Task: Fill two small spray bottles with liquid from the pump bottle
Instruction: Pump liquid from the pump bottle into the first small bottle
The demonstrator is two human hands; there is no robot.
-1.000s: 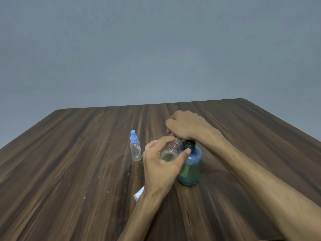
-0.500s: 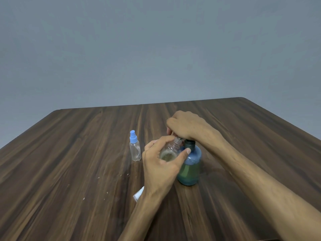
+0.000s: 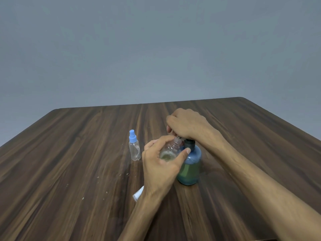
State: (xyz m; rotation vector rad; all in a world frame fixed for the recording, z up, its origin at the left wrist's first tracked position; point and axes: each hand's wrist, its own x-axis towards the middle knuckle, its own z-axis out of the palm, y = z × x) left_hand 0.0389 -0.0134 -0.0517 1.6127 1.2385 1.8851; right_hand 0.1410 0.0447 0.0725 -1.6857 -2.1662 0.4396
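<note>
Two small spray bottles show: one capped in blue (image 3: 134, 148), one uncapped (image 3: 171, 150). One pump bottle (image 3: 190, 166) stands on one surface (image 3: 69, 153). Two hands: left hand (image 3: 162, 164), right hand (image 3: 186, 124).

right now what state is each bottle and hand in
uncapped spray bottle: tilted, cap off, some liquid inside
capped spray bottle: upright, blue cap on, looks empty
pump bottle: upright, partly full
left hand: grips uncapped bottle
right hand: curled over pump head

Perhaps a plain indoor room: a dark wood-grain table (image 3: 69, 162) before a bare grey wall (image 3: 156, 49).
</note>
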